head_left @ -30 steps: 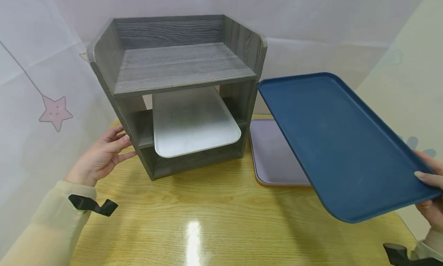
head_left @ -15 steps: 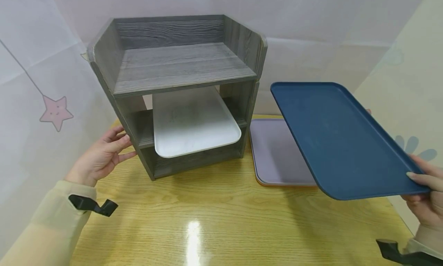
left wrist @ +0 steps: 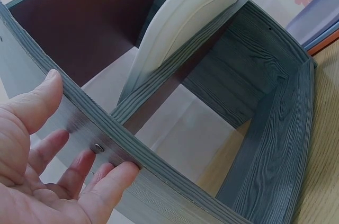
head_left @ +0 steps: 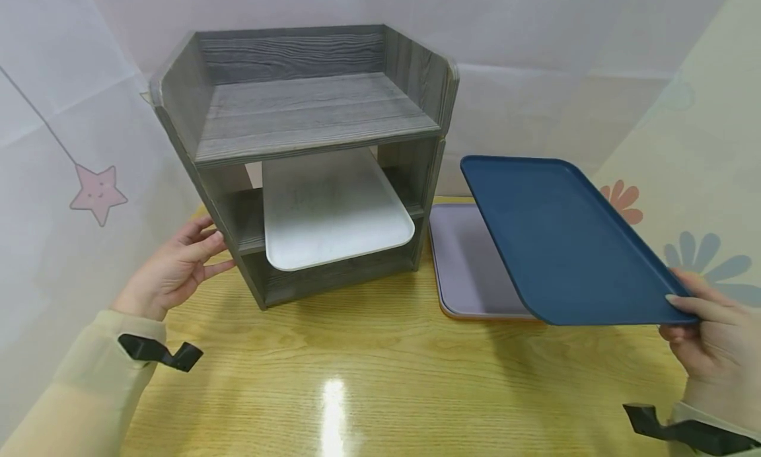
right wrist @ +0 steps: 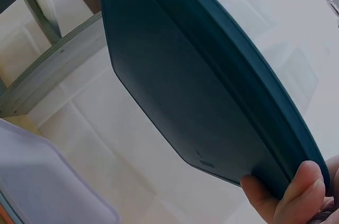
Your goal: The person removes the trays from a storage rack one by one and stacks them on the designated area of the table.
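Note:
My right hand [head_left: 713,331] grips a dark blue tray [head_left: 571,246] by its near right corner, thumb on top and fingers beneath. The tray is held above the table, partly over a lilac tray [head_left: 470,265]. In the right wrist view the blue tray's underside [right wrist: 175,91] shows. My left hand [head_left: 178,265] touches the left side panel of a grey wooden shelf unit [head_left: 321,110], its fingertips [left wrist: 124,173] resting against the panel in the left wrist view. A white tray [head_left: 333,212] lies on the unit's middle shelf, its front end sticking out.
Under the lilac tray shows the edge of an orange tray [head_left: 460,316], stacked on the yellow wooden table [head_left: 386,371] right of the unit. Pale cloth walls [head_left: 547,41] stand behind and at both sides. The unit's top board has raised sides and back.
My right hand has moved left and the blue tray has come lower, away from the right edge of the view. The left hand, shelf unit and white tray stay in place.

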Demonstrator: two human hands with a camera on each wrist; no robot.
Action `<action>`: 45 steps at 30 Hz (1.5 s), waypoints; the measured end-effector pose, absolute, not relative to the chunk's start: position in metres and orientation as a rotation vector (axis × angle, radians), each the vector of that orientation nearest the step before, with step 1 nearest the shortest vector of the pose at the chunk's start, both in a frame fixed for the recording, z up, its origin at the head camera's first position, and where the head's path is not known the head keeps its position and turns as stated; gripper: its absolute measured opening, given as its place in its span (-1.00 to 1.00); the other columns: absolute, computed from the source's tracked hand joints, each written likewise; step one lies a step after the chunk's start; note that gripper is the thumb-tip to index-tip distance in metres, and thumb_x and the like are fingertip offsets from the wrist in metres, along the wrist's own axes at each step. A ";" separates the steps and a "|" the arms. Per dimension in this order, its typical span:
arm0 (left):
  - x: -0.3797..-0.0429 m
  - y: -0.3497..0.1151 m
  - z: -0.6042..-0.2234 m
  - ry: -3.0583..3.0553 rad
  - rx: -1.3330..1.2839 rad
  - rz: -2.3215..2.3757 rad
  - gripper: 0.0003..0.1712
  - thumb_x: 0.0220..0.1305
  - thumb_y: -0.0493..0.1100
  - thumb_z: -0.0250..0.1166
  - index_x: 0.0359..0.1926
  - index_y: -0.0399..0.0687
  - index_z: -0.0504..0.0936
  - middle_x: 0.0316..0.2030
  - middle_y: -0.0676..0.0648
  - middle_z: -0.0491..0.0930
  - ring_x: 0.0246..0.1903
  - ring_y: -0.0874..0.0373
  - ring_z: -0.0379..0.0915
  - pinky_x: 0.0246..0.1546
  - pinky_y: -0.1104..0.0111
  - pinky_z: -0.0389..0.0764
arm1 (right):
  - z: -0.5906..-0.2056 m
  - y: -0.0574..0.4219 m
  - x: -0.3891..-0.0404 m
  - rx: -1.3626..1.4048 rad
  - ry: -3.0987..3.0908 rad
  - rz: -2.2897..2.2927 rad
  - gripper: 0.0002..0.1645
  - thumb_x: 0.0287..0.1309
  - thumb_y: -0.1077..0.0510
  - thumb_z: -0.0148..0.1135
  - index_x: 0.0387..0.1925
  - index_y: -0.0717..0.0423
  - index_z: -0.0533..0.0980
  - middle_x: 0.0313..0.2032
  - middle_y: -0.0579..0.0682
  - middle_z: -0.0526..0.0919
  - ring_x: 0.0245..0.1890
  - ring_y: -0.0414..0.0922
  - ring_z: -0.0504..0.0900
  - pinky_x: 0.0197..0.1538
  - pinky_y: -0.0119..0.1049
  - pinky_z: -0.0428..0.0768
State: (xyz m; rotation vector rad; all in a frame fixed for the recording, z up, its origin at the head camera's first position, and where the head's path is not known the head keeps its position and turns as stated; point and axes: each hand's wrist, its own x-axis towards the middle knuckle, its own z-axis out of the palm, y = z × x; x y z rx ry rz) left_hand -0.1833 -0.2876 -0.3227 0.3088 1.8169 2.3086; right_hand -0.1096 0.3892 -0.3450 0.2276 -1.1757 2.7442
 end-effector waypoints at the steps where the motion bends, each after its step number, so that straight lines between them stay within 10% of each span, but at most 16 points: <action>1: -0.183 -0.288 -0.323 1.816 0.310 2.309 -0.54 0.44 -0.29 0.04 0.29 0.05 0.22 0.09 -0.04 0.33 0.01 0.21 0.49 -0.09 0.30 0.61 | -0.345 0.389 -0.110 0.207 -1.177 2.756 -0.42 0.38 0.52 -0.41 0.06 0.28 0.55 -0.20 0.18 0.67 -0.68 -0.03 0.53 -0.71 -0.30 0.22; 45: -0.184 -0.288 -0.324 1.811 0.311 2.312 -0.51 0.44 -0.30 0.04 0.32 0.05 0.21 0.10 -0.05 0.28 0.02 0.21 0.48 -0.09 0.29 0.61 | -0.379 0.337 -0.159 -0.437 -1.487 2.559 -0.51 0.27 0.48 -0.05 -0.29 -0.12 0.66 -0.41 -0.12 0.68 -0.81 -0.14 0.51 -0.73 -0.38 0.46</action>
